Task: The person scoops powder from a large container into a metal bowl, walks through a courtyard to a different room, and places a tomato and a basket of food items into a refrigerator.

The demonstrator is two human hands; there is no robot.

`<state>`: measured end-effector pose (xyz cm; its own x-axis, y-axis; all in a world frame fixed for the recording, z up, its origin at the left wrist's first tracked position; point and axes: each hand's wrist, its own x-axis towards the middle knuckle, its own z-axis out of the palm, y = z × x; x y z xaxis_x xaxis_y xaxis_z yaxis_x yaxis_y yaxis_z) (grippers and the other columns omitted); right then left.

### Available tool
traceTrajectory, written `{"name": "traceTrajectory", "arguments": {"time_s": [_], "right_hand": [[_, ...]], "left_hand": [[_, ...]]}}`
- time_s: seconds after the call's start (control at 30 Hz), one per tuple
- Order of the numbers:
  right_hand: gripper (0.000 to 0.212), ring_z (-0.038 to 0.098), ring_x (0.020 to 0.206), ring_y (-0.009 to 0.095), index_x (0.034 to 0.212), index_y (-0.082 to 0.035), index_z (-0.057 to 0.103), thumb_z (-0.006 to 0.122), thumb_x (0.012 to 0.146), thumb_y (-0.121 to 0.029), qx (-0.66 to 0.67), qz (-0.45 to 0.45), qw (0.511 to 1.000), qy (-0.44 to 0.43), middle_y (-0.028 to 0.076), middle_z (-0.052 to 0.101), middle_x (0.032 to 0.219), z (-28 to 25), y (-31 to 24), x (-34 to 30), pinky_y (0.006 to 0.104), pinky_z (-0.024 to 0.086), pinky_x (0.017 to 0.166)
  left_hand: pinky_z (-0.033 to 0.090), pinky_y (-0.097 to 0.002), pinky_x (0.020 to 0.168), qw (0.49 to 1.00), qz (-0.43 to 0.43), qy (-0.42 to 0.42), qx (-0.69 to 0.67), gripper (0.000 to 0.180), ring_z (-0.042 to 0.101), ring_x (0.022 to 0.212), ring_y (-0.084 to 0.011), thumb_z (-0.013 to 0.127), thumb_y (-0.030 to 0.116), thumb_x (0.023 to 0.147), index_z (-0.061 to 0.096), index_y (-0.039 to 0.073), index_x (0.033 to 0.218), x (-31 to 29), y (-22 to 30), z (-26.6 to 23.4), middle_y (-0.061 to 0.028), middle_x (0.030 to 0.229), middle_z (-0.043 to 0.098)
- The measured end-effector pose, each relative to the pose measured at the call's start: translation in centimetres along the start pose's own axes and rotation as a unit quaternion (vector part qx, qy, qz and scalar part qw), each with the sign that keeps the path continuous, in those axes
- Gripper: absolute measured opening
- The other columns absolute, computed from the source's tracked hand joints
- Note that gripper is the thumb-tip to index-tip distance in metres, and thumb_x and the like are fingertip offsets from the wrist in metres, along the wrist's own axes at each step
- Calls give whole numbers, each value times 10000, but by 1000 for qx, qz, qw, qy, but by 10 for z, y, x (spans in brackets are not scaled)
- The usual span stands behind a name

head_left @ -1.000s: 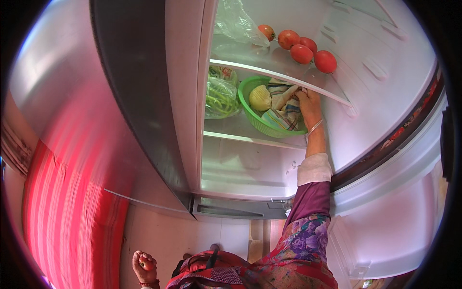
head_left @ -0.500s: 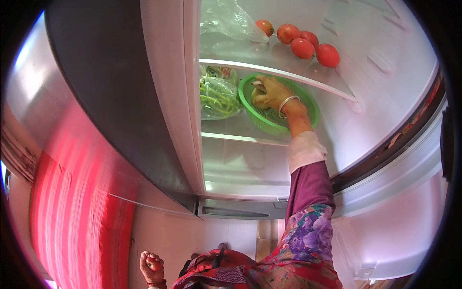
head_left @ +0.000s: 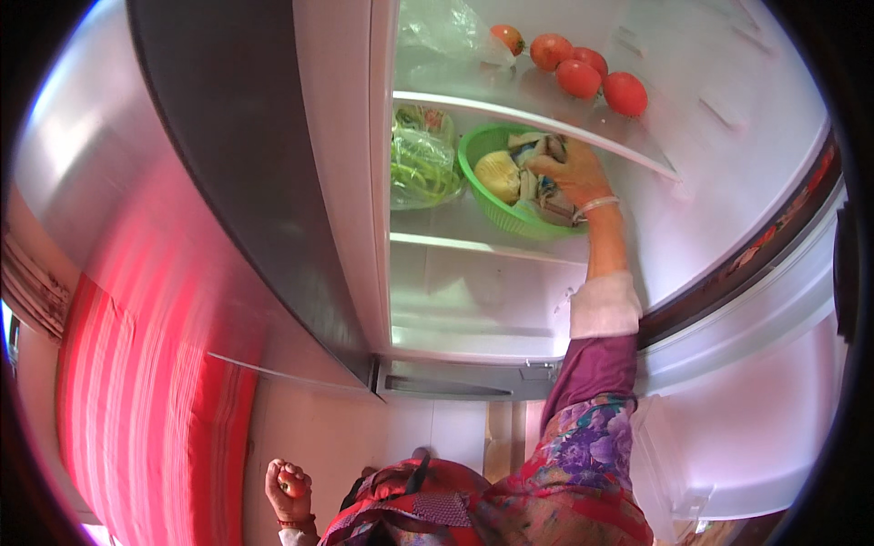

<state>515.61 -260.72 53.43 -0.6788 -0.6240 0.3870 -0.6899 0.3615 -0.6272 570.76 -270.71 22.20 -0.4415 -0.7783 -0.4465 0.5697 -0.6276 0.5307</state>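
Observation:
My left hand (head_left: 290, 499) is low down, away from the fridge, its fingers curled round a red tomato (head_left: 292, 484). My right hand (head_left: 575, 176) reaches into the fridge, over the right side of a green plastic basket (head_left: 510, 213) on the middle shelf. Its fingers are bent onto a crumpled grey-white packet (head_left: 549, 148) in there; the fingertips are partly hidden. Beside the packet, a pale yellow rounded piece of food (head_left: 497, 176) lies in the basket's left part. Left of the basket sits a clear bag of long green vegetables (head_left: 422, 168).
Several tomatoes (head_left: 580, 79) and a clear plastic bag (head_left: 451, 32) lie on the shelf above, whose front edge (head_left: 537, 120) runs just over my right hand. The open fridge door (head_left: 756, 437) is at right; a dark door panel (head_left: 232, 136) stands at left, near a red striped cloth (head_left: 150, 409).
My right hand has shifted right within the basket, onto the packet. The yellow piece, mostly covered before, now shows. My left hand still holds the tomato, slightly higher in view.

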Motion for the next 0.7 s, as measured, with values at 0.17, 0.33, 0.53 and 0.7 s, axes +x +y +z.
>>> {"name": "traceTrajectory", "arguments": {"time_s": [0.17, 0.33, 0.53, 0.7], "right_hand": [[541, 521, 1059, 309, 1143, -59, 563, 721, 649, -214, -115, -22, 985, 130, 158, 589, 1115, 25, -15, -98, 391, 371, 943], [489, 518, 1041, 317, 1068, -61, 597, 738, 627, -219, -282, -73, 937, 194, 143, 571, 1134, 34, 16, -123, 419, 361, 937], [328, 565, 888, 319, 897, -27, 625, 749, 651, -205, -212, 1, 953, 217, 145, 580, 997, 44, 36, -92, 393, 447, 765], [256, 575, 822, 302, 843, -21, 614, 755, 644, -99, -96, 20, 975, 198, 138, 586, 875, 46, 5, -147, 374, 450, 703]], "left_hand": [[441, -314, 535, 1000, 17, 5, 8, 167, 538, 661, -174, 496, 262, 905, 531, 99, 904, -7, 4, -6, -37, 743, 567], [433, -294, 525, 1000, 2, -14, 19, 173, 533, 662, -168, 493, 255, 909, 532, 88, 922, -3, 5, -8, -42, 757, 577], [417, -298, 505, 999, 2, -37, 28, 169, 524, 662, -172, 492, 242, 909, 534, 81, 939, 0, 8, -6, -45, 758, 581], [421, -303, 503, 999, -12, -38, 34, 166, 521, 653, -168, 491, 239, 904, 546, 84, 923, -1, 12, -8, -39, 754, 573]]}}
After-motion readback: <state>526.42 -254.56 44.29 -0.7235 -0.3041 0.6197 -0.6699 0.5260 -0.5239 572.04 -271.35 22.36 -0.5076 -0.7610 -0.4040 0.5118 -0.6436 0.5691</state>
